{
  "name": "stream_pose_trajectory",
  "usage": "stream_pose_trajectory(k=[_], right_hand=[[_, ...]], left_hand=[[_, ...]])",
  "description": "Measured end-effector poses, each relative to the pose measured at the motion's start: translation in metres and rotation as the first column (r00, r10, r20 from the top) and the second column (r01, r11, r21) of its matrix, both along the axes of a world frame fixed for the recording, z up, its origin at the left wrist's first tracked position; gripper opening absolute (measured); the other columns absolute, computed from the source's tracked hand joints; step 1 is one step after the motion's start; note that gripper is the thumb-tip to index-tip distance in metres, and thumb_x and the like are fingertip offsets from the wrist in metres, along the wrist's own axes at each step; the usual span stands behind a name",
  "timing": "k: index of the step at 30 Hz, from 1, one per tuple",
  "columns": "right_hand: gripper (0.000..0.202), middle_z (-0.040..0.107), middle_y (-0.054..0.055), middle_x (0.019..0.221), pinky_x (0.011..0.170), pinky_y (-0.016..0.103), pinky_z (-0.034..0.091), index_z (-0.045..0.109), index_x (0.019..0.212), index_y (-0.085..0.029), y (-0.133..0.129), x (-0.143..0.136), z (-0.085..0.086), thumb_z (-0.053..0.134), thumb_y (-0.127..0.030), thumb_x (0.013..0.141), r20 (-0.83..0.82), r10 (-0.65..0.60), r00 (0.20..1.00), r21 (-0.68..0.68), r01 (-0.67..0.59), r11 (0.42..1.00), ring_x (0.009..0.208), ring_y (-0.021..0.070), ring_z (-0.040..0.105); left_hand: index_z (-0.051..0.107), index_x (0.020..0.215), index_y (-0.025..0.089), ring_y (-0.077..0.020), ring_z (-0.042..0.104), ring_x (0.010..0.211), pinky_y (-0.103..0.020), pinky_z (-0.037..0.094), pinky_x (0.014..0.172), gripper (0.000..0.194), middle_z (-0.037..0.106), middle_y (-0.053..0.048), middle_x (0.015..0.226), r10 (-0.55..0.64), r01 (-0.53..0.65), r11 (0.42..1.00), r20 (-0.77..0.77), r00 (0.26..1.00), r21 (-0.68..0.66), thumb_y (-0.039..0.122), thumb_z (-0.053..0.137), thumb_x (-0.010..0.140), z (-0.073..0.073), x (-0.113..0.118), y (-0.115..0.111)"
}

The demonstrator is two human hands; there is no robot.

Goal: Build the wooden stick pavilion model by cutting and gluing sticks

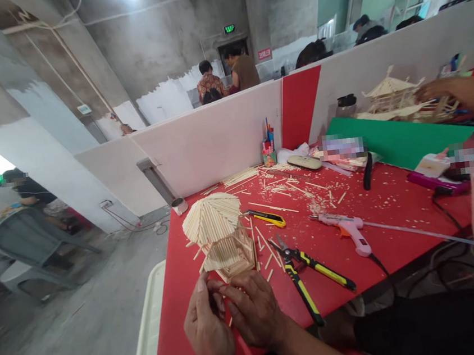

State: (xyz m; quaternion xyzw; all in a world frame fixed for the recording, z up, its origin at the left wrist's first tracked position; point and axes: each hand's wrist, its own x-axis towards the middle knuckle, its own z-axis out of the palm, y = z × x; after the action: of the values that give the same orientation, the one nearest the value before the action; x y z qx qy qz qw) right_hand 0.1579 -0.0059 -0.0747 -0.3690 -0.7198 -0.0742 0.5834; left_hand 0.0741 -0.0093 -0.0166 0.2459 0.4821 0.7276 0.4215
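Observation:
My left hand [208, 324] and my right hand [253, 308] meet at the table's front left, fingertips closed in a pinch. What sits between them is mostly hidden by the fingers. Just beyond them stands a small pavilion model [213, 216] of thin wooden sticks, with a cone-shaped roof and a railed base. A fan-shaped stick panel [222, 256] shows at its near side, close to my left fingertips; whether it is held or part of the model I cannot tell. Right of the model lie yellow-black pruning shears [301, 269], jaws apart, and a yellow utility knife [266, 218].
A pink glue gun [350, 230] with its cord lies to the right on the red table [284, 308]. Loose sticks [237, 178] and scraps litter the back. Behind a green board [402, 134], a co-worker's hand [443, 88] touches another stick model [393, 90]. A white partition [216, 140] borders the table.

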Motion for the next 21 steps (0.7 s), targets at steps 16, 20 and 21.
stream_pose_trajectory(k=[16,20,21], right_hand=[[0.031,0.059,0.008,0.093,0.073,0.035,0.046,0.054,0.115,-0.016,0.0001,-0.0005,0.0008,0.045,-0.018,0.085,0.000,-0.011,1.000,0.010,0.011,1.000,0.086,0.0193,0.055],[0.032,0.059,0.008,0.093,0.074,0.036,0.046,0.054,0.116,-0.016,-0.0001,-0.0007,0.0005,0.046,-0.018,0.085,0.001,-0.009,1.000,0.007,0.009,1.000,0.086,0.0194,0.054],[0.032,0.059,0.008,0.093,0.074,0.036,0.046,0.054,0.116,-0.016,0.0000,-0.0007,0.0003,0.046,-0.018,0.085,0.000,-0.007,1.000,0.006,0.007,1.000,0.086,0.0195,0.054]], left_hand=[[0.073,0.080,0.015,-0.0061,0.040,0.042,-0.015,0.033,0.038,0.035,0.048,0.007,0.045,-0.003,0.003,1.000,-0.041,0.999,-0.016,0.042,0.079,0.059,0.0020,0.0000,-0.0007],[0.074,0.080,0.015,-0.0061,0.041,0.042,-0.015,0.034,0.038,0.037,0.052,0.006,0.047,0.004,-0.004,0.999,-0.015,1.000,-0.038,0.042,0.081,0.055,0.0040,0.0009,-0.0011],[0.074,0.080,0.015,-0.0063,0.041,0.042,-0.016,0.034,0.038,0.037,0.052,0.006,0.048,0.005,-0.005,0.999,-0.019,1.000,-0.039,0.042,0.081,0.055,0.0039,0.0009,-0.0012]])
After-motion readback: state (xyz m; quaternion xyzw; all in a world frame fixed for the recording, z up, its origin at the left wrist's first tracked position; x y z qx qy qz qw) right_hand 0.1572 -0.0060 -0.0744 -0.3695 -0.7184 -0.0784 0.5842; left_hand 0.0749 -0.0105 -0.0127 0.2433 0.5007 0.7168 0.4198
